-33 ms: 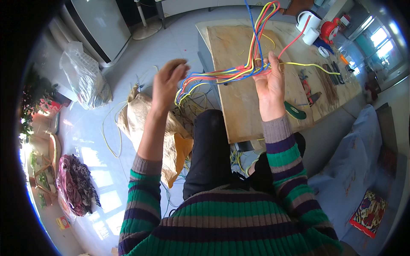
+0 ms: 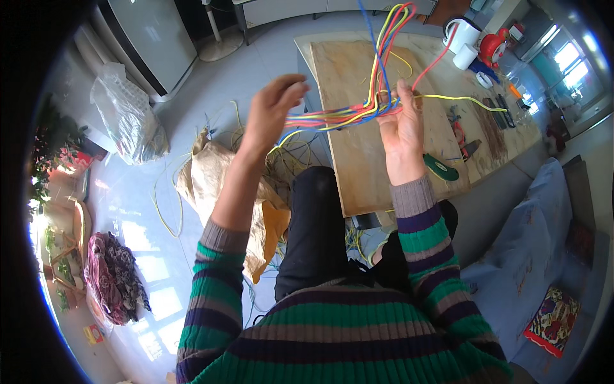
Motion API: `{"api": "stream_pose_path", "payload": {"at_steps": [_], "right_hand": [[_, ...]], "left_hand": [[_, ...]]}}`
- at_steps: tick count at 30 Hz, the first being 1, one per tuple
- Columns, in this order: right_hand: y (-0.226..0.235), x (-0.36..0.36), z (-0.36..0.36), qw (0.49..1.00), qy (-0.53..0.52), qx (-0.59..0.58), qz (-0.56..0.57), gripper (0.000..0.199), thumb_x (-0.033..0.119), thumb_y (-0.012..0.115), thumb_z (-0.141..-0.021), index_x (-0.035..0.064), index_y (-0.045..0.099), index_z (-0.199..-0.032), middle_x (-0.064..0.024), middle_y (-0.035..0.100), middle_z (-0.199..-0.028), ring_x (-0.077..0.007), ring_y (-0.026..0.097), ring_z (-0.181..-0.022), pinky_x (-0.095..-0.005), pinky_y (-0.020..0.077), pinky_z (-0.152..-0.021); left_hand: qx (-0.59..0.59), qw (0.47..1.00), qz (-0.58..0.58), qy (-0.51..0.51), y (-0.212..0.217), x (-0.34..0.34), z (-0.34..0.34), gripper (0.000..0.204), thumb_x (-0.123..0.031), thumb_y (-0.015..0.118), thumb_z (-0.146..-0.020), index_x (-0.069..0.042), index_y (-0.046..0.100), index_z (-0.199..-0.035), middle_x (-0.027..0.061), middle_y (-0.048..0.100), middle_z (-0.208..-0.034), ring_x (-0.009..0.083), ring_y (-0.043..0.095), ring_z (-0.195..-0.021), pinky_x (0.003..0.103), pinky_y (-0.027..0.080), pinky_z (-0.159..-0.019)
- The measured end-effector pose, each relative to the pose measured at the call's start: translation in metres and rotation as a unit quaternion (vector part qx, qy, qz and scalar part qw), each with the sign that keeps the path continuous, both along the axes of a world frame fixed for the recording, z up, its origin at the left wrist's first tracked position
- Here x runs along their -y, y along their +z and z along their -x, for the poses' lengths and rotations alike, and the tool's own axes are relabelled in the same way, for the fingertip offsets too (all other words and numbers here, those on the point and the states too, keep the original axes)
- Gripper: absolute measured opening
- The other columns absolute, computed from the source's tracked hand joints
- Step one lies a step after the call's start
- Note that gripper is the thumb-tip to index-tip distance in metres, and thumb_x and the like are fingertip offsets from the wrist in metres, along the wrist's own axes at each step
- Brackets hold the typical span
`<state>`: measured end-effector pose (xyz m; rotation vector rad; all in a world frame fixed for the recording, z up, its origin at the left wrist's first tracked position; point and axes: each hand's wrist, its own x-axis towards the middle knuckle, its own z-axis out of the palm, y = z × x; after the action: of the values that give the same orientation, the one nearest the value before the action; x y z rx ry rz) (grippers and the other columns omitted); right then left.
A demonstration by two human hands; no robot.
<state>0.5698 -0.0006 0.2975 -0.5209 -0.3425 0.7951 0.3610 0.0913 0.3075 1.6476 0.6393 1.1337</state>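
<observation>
A bundle of red, yellow and blue electrical wires [image 2: 342, 118] is held above the board's left part. My right hand [image 2: 403, 131] grips it, palm up, with the thumb over the wires. From that grip several strands bend upward, while a red end and a yellow end stick out to the right. My left hand [image 2: 272, 115] is at the bundle's left end and hides the loop there. Its fingers reach to the right, slightly blurred and apart, and I see nothing pinched in them. Under my hands lies a wooden board [image 2: 355, 169] on a pale table.
Pliers [image 2: 472, 148], a green oval object [image 2: 441, 168] and black-handled tools [image 2: 502, 110] lie on the right of the table. Behind them stand a white kettle [image 2: 462, 35] and a red clock [image 2: 492, 48]. A brown paper sack [image 2: 214, 185] and loose wires [image 2: 294, 157] cover the floor at left.
My left hand has moved right, over the left end of the wire bundle, covering the loop that showed before. My right hand keeps its grip with a slight shift.
</observation>
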Motion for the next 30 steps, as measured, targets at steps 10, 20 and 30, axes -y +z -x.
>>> {"api": "stream_pose_path", "payload": {"at_steps": [10,20,30], "right_hand": [[0.015,0.012,0.037,0.984,0.033,0.171,-0.036,0.039,0.003,0.071,-0.081,0.0061,0.049,-0.113,-0.0031,0.058,-0.101,-0.0113,0.056,-0.095,-0.0272,0.0462,-0.083],[-0.006,-0.004,0.031,0.989,0.018,0.144,-0.008,0.026,0.006,0.068,-0.085,0.0071,0.046,-0.101,-0.0054,0.059,-0.087,-0.0143,0.060,-0.075,-0.0290,0.0519,-0.065],[-0.048,0.010,-0.118,0.996,-0.049,-0.049,0.052,0.009,0.000,0.057,-0.088,0.0067,0.053,-0.085,-0.0043,0.056,-0.075,-0.0145,0.052,-0.064,-0.0337,0.0454,-0.062]], "left_hand": [[-0.030,0.998,-0.024,-0.044,0.033,0.018,-0.093,0.028,-0.023,0.059,-0.094,0.003,0.062,-0.104,0.0044,0.064,-0.086,0.0104,0.059,-0.079,0.026,0.049,-0.072],[0.186,0.967,0.138,-0.109,0.047,0.009,-0.068,0.018,-0.023,0.052,-0.097,-0.005,0.056,-0.100,0.0077,0.065,-0.084,0.0166,0.065,-0.077,0.031,0.054,-0.073],[0.358,0.854,0.182,-0.331,0.130,-0.175,0.196,0.007,-0.007,0.055,-0.088,-0.001,0.052,-0.088,0.0031,0.048,-0.067,0.0128,0.049,-0.064,0.026,0.042,-0.064]]}}
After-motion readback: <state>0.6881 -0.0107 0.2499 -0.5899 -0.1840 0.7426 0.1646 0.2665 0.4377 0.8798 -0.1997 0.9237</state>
